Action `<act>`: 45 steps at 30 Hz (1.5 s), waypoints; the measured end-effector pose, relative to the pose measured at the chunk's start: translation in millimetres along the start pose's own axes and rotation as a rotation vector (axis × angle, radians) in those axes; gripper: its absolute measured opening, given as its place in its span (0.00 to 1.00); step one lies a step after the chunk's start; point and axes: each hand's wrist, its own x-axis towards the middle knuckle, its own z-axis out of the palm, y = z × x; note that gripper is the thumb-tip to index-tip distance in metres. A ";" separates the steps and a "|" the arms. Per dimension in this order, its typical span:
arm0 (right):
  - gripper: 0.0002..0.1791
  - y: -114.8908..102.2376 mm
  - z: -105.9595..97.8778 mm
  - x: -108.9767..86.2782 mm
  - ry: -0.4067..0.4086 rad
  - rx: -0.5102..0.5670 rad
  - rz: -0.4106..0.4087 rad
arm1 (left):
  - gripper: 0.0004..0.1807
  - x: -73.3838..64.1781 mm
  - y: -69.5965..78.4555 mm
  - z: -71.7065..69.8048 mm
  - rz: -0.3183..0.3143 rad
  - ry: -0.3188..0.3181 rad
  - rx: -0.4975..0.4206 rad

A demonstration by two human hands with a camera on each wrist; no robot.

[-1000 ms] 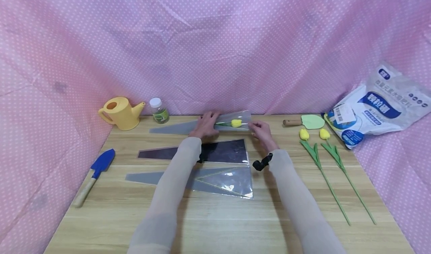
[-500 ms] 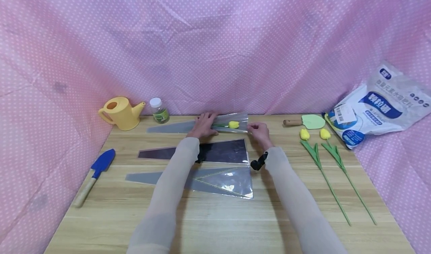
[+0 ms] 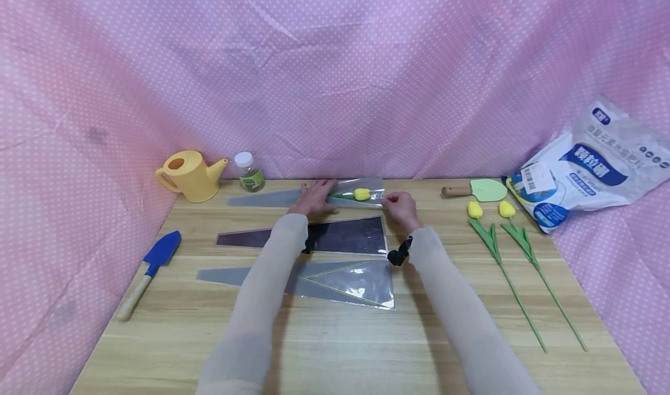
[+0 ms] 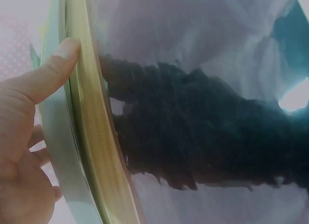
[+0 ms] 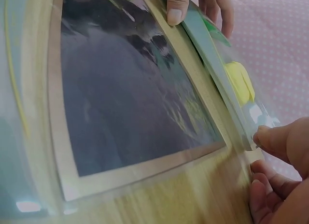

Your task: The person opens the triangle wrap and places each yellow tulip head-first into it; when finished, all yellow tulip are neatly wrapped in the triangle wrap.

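A clear, tapering flower sleeve (image 3: 264, 199) lies along the back of the table with a yellow tulip (image 3: 362, 194) inside it. Spread over its middle, my left hand (image 3: 314, 198) rests on the sleeve and covers part of the green stem. In the left wrist view the thumb (image 4: 54, 72) lies along the sleeve's near edge. My right hand (image 3: 402, 209) pinches the near corner of the wide end, as the right wrist view shows beside the yellow bloom (image 5: 239, 83). Closer in lie a dark sleeve (image 3: 350, 238) and a clear sleeve with a gold V (image 3: 340, 281).
Two yellow tulips (image 3: 492, 238) lie at the right, near a green trowel (image 3: 487, 190) and a white-blue bag (image 3: 591, 162). At the left are a yellow watering can (image 3: 191, 177), a white-capped jar (image 3: 251, 174) and a blue trowel (image 3: 162, 249). A pink dotted cloth (image 3: 335, 81) hangs behind.
The sleeve with the tulip has slid slightly left along with both hands. Its wide end has come down flatter toward the table.
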 end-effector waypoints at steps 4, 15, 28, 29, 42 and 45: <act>0.16 0.2 3.0 0.8 0.000 -0.035 -0.024 | 0.46 -1.7 -3.4 -0.5 -0.002 -0.024 -0.013; 0.20 -1.3 -3.5 -5.4 -0.077 0.041 -0.024 | 0.47 -6.9 -12.4 -4.6 0.007 -0.030 -0.044; 0.28 5.6 -26.3 -24.6 -0.217 0.061 -0.004 | 0.46 -26.3 -5.9 -20.6 0.041 0.079 -0.090; 0.28 6.3 -27.8 -26.7 -0.219 0.062 -0.003 | 0.46 -28.5 -4.4 -21.2 0.045 0.093 -0.096; 0.27 18.4 -36.0 -56.4 -0.250 -0.034 -0.104 | 0.43 -79.3 17.8 -12.9 0.038 0.161 -0.236; 0.28 20.9 -37.7 -63.6 -0.262 -0.063 -0.137 | 0.44 -90.3 21.7 -4.4 0.025 0.115 -0.237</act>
